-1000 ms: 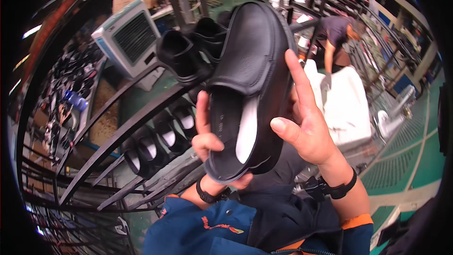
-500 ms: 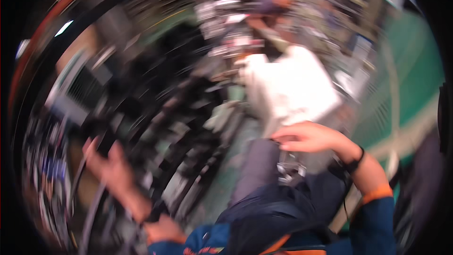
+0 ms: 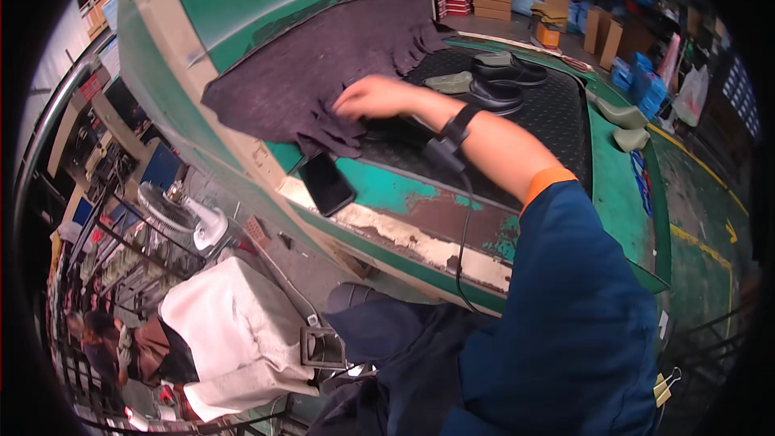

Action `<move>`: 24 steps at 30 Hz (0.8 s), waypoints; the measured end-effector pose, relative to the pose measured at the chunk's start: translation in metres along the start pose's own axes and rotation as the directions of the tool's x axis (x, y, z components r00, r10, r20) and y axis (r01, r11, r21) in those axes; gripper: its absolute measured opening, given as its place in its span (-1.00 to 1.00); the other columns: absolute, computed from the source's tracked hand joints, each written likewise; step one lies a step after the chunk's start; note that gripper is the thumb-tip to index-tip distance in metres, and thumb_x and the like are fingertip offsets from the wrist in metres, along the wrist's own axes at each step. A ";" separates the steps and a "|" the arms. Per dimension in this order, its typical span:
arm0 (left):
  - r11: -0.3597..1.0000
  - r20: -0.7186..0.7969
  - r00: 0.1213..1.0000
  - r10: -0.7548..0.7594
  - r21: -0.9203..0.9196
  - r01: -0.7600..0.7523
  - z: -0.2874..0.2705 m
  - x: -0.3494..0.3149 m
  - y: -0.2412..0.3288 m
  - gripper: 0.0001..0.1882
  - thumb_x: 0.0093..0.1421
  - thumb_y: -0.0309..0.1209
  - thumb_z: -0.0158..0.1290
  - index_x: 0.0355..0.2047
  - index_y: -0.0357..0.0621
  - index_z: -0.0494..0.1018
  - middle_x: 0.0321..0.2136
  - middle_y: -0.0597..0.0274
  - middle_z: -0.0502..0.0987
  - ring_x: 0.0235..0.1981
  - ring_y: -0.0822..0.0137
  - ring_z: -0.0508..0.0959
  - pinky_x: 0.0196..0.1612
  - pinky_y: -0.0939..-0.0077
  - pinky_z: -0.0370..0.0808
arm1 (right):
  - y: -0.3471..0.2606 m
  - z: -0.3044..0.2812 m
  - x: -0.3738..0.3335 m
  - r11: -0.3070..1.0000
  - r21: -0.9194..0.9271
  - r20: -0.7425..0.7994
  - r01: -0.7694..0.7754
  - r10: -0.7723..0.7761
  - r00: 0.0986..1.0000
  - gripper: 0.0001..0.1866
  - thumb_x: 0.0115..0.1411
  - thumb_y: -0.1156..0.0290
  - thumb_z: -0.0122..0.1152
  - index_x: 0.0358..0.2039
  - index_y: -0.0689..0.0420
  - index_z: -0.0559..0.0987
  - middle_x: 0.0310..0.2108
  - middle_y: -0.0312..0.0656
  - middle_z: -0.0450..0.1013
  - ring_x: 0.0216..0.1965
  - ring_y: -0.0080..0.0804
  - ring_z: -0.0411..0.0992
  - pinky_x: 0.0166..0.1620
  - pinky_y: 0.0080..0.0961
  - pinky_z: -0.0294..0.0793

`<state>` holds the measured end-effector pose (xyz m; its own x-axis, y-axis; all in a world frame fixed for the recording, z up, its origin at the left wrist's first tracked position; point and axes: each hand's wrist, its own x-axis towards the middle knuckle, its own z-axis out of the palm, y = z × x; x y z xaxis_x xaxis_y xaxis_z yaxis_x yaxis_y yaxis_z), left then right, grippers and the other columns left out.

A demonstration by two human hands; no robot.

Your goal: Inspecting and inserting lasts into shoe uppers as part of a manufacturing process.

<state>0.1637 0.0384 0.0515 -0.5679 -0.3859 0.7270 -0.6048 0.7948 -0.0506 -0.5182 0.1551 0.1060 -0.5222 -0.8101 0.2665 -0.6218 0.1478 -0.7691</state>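
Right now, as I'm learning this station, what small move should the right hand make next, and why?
Probably have the right hand lift the dark slit-edged curtain slightly: it is right at the curtain's ragged lower edge, and the hanging cloth hides what lies behind.

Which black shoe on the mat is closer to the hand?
The lower-left shoe is closer to the right hand; the upper-right shoe sits farther away.

right grip (image 3: 375, 98) blurred, sleeve (image 3: 573, 291) cut off below
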 end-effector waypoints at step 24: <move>0.913 0.237 0.951 -0.197 -0.309 0.266 0.026 -0.018 0.013 -0.77 0.12 -0.45 0.17 -0.18 -0.11 0.63 -0.18 0.23 0.67 -0.10 0.24 0.66 0.25 0.09 0.42 | 0.040 -0.060 -0.079 0.821 0.409 -0.135 -0.399 0.486 0.863 -0.42 0.27 -0.14 0.22 -0.05 0.18 0.61 -0.20 -0.23 0.56 -0.19 -0.33 0.51 -0.07 -0.36 0.50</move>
<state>0.1516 0.0439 0.0197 -0.5532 -0.6346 0.5397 -0.5309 0.7678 0.3587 -0.5371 0.2592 0.0894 -0.8320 -0.5509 -0.0657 -0.0636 0.2123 -0.9751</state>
